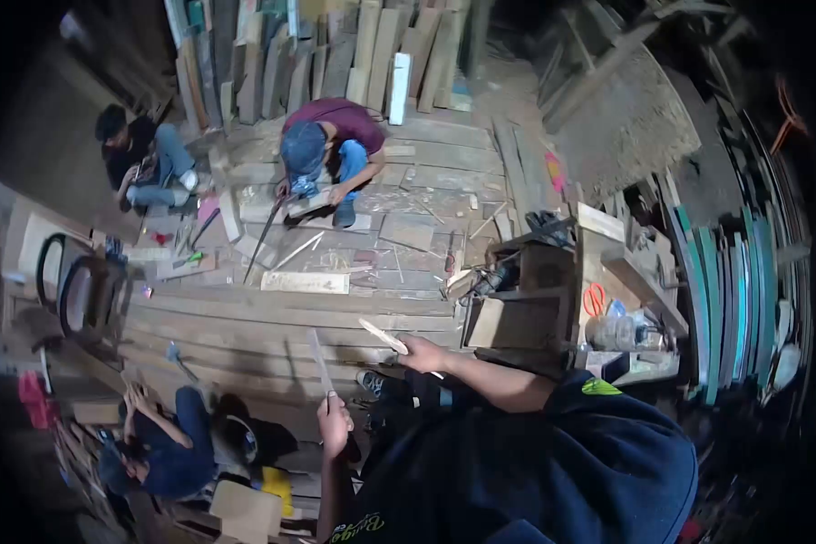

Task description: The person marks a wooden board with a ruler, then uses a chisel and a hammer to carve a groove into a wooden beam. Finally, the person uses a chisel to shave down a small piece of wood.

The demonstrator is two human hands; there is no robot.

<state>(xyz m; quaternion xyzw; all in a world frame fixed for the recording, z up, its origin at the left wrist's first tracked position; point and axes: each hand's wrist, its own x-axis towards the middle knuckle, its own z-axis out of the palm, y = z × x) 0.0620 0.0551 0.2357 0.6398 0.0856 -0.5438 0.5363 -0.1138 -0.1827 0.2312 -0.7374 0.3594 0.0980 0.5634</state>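
Observation:
My left hand [335,426] is closed round the handle end of a long, thin, pale blade-like tool [321,363], which points up and away from me. To its right, my right hand [421,354] grips a light wooden stick [383,336] whose far end tapers and points up and to the left. The tool and the stick are apart. Both are held out in front of my dark top, above the plank floor.
A person in a maroon shirt [354,118] crouches over a wood piece ahead. Two other people sit at far left [145,159] and lower left [177,453]. A bench [598,258] at right bears orange-handled scissors [594,299] and jars. Boards [363,54] lean behind.

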